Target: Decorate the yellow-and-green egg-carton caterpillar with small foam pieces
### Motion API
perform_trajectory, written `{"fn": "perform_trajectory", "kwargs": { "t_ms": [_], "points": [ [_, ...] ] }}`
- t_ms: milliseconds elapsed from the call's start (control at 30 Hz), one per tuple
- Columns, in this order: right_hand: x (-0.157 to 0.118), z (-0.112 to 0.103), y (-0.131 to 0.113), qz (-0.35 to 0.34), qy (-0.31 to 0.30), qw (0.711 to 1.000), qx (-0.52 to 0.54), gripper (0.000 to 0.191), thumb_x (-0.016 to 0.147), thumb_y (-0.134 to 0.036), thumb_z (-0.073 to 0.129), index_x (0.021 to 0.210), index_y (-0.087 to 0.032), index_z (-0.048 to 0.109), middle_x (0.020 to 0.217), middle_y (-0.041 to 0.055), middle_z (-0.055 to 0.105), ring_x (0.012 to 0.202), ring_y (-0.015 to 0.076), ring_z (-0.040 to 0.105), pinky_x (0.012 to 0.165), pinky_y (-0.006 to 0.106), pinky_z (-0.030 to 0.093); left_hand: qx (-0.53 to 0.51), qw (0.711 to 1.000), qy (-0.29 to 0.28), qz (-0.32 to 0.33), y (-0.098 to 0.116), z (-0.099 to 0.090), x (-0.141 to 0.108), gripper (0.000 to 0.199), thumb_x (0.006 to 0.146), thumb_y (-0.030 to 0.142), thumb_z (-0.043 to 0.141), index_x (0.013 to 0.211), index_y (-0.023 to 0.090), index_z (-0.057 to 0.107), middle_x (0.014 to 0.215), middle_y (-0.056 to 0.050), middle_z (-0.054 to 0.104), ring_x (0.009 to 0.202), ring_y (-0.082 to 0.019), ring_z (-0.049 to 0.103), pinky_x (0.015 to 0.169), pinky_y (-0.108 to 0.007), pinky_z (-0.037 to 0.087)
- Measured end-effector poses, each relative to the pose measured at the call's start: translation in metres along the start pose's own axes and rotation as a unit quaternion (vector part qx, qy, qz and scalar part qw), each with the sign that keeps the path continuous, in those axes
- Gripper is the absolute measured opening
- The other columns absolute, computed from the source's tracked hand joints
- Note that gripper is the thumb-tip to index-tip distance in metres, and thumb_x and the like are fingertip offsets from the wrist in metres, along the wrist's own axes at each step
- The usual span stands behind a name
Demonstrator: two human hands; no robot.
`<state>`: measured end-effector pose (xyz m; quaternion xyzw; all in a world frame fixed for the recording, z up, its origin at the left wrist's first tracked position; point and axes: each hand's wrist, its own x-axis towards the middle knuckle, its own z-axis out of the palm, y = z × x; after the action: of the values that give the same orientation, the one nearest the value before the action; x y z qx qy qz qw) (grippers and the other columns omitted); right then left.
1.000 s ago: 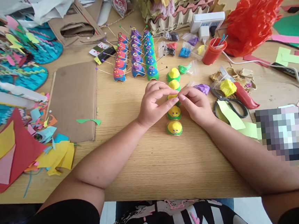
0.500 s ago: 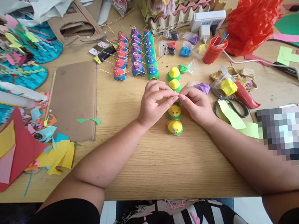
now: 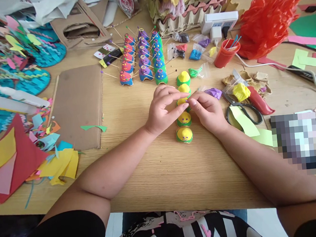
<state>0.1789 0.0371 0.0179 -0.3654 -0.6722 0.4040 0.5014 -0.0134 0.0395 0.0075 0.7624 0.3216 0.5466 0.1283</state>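
Note:
Over a row of yellow-and-green painted egg-carton cups, my two hands meet at the fingertips. My left hand (image 3: 164, 108) has its thumb and index finger parted. My right hand (image 3: 207, 110) pinches a tiny purple piece (image 3: 186, 101), perhaps clay, whose tip shows by my left thumb. Below the fingers sit a yellow cup (image 3: 184, 119) and the nearest cup (image 3: 184, 135), both with small faces. The middle cup (image 3: 182, 101) is partly hidden by my fingers. Farther back stand two more yellow cups, the last one (image 3: 183, 78) fully in view. A bag of purple clay (image 3: 213, 93) lies beyond my right hand.
Painted caterpillars (image 3: 144, 57) with pins stand in rows behind. Scissors (image 3: 243, 113) and a red cup (image 3: 227, 53) lie to the right, near a red plastic bag (image 3: 271, 23). At left are a cardboard sheet (image 3: 76, 107) and paper scraps (image 3: 59, 164).
My left index finger and thumb have parted slightly, and a bit of purple now shows between the fingertips. The middle cup is more visible. Both arms stay in place.

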Motion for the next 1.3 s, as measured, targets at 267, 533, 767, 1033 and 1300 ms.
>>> {"fn": "perform_trajectory", "kwargs": {
  "t_ms": [267, 533, 767, 1033, 1300],
  "points": [
    [0.0005, -0.0011, -0.0005, 0.004, -0.005, 1.000, -0.014, 0.054, 0.095, -0.072, 0.068, 0.076, -0.021, 0.070, 0.074, 0.0022, 0.066, 0.070, 0.0147, 0.055, 0.068, 0.031, 0.047, 0.034, 0.999, -0.018, -0.021, 0.0003, -0.0004, 0.0009, 0.022, 0.104, 0.046, 0.071, 0.103, 0.029, 0.083, 0.100, -0.003, 0.077, 0.110, -0.021, 0.068, 0.109, -0.043, 0.055],
    [-0.0002, -0.0007, 0.0024, -0.014, -0.003, 1.000, -0.016, 0.051, 0.099, -0.066, 0.067, 0.077, -0.021, 0.073, 0.074, 0.0025, 0.067, 0.070, 0.0143, 0.057, 0.068, 0.031, 0.047, 0.015, 1.000, 0.003, -0.004, -0.0016, 0.0011, 0.0002, 0.017, 0.103, 0.042, 0.074, 0.098, 0.028, 0.082, 0.096, -0.001, 0.076, 0.107, -0.019, 0.067, 0.106, -0.040, 0.055],
    [-0.0001, 0.0002, 0.0012, -0.002, 0.001, 1.000, -0.024, 0.053, 0.099, -0.069, 0.064, 0.078, -0.021, 0.072, 0.076, 0.0035, 0.070, 0.072, 0.0157, 0.060, 0.069, 0.032, 0.050, 0.015, 1.000, -0.007, -0.004, 0.0003, 0.0001, -0.0007, 0.026, 0.102, 0.045, 0.075, 0.119, 0.027, 0.081, 0.105, -0.003, 0.076, 0.111, -0.020, 0.068, 0.108, -0.040, 0.056],
    [0.0009, 0.0005, 0.0001, -0.017, 0.001, 0.999, -0.029, 0.054, 0.100, -0.068, 0.064, 0.073, -0.022, 0.066, 0.070, 0.0019, 0.063, 0.067, 0.0143, 0.054, 0.065, 0.031, 0.047, 0.048, 0.999, -0.005, -0.003, 0.0012, 0.0002, 0.0010, 0.020, 0.104, 0.045, 0.071, 0.103, 0.028, 0.083, 0.097, -0.002, 0.077, 0.107, -0.020, 0.069, 0.106, -0.042, 0.058],
    [0.0013, 0.0012, -0.0009, -0.030, -0.006, 0.999, -0.024, 0.056, 0.101, -0.067, 0.063, 0.069, -0.021, 0.065, 0.069, 0.0019, 0.063, 0.066, 0.0139, 0.054, 0.067, 0.032, 0.048, 0.021, 1.000, 0.011, 0.015, -0.0010, 0.0010, 0.0003, 0.018, 0.103, 0.043, 0.074, 0.097, 0.028, 0.081, 0.095, -0.001, 0.077, 0.105, -0.019, 0.068, 0.104, -0.040, 0.056]
  ]
}}
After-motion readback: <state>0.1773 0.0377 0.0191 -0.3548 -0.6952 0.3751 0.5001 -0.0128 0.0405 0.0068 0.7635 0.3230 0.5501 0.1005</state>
